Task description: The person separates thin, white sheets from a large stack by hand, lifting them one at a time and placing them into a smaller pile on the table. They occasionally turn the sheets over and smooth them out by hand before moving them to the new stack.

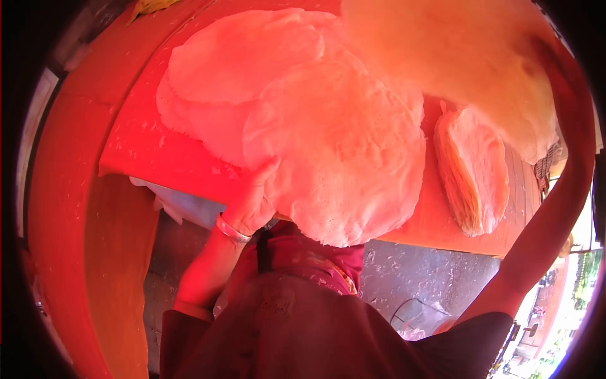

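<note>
Thin, pale round sheets that look like flatbread lie overlapping on the table; the lighting tints everything red. My left hand (251, 201), with a bangle at the wrist, is at the left edge of the front round sheet (344, 145). Its thumb lies along the edge and the other fingers are mostly hidden. That sheet hangs over the table's front edge. At the upper right, my right arm reaches up, and my right hand (546, 55) holds a large raised sheet (454, 50) close to the camera. Its fingers are largely hidden by the sheet and shadow.
A folded stack of similar sheets (473, 170) stands on the right part of the table (148, 148). A wooden surface (76, 189) runs along the left side. Below the table, the grey floor (420, 275) carries pale scraps and a clear plastic-like item (423, 316).
</note>
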Demonstrator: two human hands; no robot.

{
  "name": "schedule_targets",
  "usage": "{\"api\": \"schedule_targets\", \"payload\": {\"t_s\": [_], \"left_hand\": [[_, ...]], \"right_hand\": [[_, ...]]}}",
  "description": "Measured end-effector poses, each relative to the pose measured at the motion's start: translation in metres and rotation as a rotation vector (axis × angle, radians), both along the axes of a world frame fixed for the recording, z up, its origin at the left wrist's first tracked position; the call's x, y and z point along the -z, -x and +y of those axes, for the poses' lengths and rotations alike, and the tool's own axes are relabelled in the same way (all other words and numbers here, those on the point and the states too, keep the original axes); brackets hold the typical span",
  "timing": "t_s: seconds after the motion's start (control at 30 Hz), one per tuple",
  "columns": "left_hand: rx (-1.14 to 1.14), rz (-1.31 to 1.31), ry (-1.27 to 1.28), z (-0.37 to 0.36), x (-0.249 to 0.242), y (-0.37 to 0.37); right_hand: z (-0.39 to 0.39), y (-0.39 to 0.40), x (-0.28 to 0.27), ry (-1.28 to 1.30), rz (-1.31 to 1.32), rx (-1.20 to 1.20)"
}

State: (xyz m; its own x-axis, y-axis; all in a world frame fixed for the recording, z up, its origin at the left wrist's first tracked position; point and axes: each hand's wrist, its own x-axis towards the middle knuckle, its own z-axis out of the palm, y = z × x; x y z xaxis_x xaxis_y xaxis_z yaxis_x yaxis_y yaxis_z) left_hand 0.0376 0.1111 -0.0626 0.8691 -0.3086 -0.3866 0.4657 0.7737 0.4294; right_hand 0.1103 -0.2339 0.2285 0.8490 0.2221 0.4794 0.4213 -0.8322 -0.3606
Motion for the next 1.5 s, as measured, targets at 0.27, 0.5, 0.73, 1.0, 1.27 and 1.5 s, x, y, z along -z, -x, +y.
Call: {"api": "schedule_targets", "payload": {"t_s": [0.27, 0.5, 0.73, 1.0, 1.27, 1.5], "left_hand": [[0.119, -0.082, 0.472, 0.003, -0.011, -0.005], [0.034, -0.126, 0.450, -0.001, -0.018, -0.001], [-0.001, -0.077, 0.139, -0.004, 0.001, -0.001], [0.043, 0.071, 0.319, -0.006, -0.026, 0.008], [0.092, 0.104, 0.325, -0.009, -0.037, 0.046], [0.093, 0.028, 0.222, 0.005, -0.022, 0.027]], "right_hand": [[0.103, 0.110, 0.186, 0.582, 0.143, -0.439], [0.098, 0.136, 0.225, 0.500, 0.020, -0.389], [0.119, 0.141, 0.239, 0.458, 0.012, -0.446], [0.080, 0.202, 0.250, -0.654, 1.281, -0.361], [0.071, 0.209, 0.276, -2.199, 0.955, 0.104], [0.041, 0.186, 0.242, -1.662, 0.527, 0.266]]}}
